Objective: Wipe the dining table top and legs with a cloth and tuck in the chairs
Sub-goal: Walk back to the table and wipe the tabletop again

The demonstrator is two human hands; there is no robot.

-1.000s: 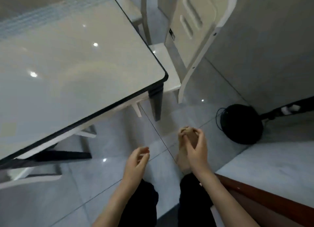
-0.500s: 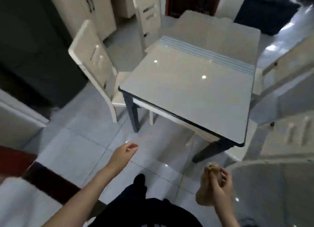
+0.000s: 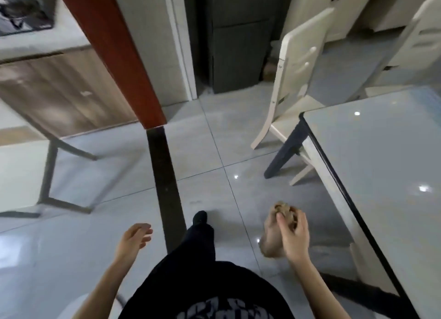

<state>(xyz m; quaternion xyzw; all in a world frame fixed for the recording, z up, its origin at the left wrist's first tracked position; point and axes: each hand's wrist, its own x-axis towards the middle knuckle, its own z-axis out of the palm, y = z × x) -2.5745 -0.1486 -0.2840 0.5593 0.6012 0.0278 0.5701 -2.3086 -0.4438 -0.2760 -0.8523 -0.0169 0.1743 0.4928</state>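
1. The right hand [image 3: 294, 235] grips a crumpled tan cloth [image 3: 270, 243] in curled fingers, above the floor tiles and left of the table's near edge.
2. The left hand [image 3: 133, 238] holds nothing, its fingers loosely curled.
3. The dining table [image 3: 381, 166] fills the right side, with one dark leg [image 3: 284, 149] showing.
4. A cream chair [image 3: 298, 63] stands at the table's far corner; a second chair [image 3: 420, 32] stands further right.

Right hand [image 3: 292, 237] grips bunched cloth [image 3: 274, 237] just left of table [image 3: 381, 163] edge. Left hand [image 3: 133, 238] loose, holds nothing, farther left. Chair [image 3: 298, 66] tucked at table's far corner.
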